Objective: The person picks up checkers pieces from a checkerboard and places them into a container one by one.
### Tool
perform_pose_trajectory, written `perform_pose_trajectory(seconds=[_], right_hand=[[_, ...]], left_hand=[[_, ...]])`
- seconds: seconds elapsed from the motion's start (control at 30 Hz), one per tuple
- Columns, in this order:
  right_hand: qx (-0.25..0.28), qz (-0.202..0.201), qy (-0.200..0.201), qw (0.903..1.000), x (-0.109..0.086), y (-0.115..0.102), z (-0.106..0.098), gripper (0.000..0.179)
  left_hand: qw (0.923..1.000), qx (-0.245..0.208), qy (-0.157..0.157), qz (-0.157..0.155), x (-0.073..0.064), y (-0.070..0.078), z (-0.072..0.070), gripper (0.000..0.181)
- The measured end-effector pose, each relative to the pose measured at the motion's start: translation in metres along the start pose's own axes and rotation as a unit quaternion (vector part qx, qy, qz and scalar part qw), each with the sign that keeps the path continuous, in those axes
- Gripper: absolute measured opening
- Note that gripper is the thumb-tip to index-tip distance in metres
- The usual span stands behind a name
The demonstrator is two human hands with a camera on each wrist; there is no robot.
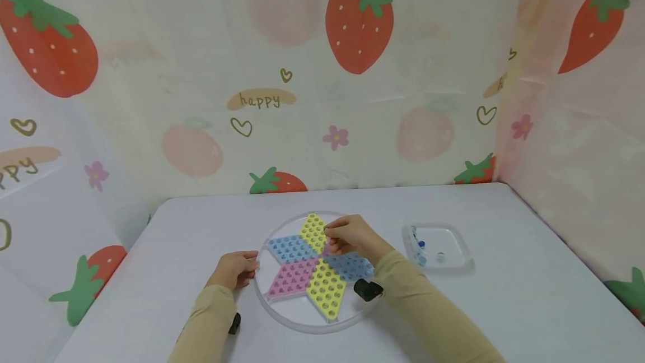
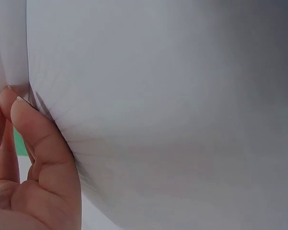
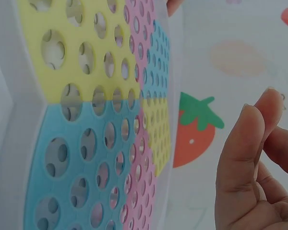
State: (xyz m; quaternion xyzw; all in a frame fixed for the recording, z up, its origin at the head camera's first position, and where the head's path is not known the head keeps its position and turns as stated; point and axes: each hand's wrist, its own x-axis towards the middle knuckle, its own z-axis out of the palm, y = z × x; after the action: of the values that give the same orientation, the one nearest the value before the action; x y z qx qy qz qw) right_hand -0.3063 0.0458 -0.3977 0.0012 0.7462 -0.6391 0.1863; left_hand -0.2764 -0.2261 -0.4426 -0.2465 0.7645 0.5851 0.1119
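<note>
A round, clear game board (image 1: 322, 330) with a star of yellow, pink and blue points full of holes lies on the white table. My left hand (image 1: 234, 271) holds the board's rim at the left side; its thumb and fingers (image 2: 26, 112) come together at an edge in the left wrist view. Above the far yellow point (image 1: 312, 227), my right hand (image 1: 353, 237) pinches thumb and forefinger together. A small dark spot shows at those fingertips in the head view, and I cannot tell what it is. In the right wrist view the pinching thumb (image 3: 240, 143) is beside the board.
Right of the board stands a clear, shallow tray (image 1: 466, 251) with several marbles, among them a dark blue marble (image 1: 421, 244), mostly along its left side. A strawberry-printed cloth (image 1: 302, 161) hangs behind the table (image 1: 201, 223) and at both sides.
</note>
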Motion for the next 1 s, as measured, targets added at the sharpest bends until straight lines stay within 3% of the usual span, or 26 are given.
perform_pose_trajectory(seconds=[0.4, 1.0], right_hand=[[0.001, -0.001, 0.011, 0.9999, -0.005, 0.006, -0.012, 0.027], [0.004, -0.018, 0.020, 0.9996, -0.021, 0.008, -0.040, 0.031]], left_hand=[[0.9999, -0.003, -0.010, 0.003, 0.001, -0.001, -0.001, 0.044], [1.0000, 0.002, 0.001, -0.003, -0.003, 0.003, 0.001, 0.043]])
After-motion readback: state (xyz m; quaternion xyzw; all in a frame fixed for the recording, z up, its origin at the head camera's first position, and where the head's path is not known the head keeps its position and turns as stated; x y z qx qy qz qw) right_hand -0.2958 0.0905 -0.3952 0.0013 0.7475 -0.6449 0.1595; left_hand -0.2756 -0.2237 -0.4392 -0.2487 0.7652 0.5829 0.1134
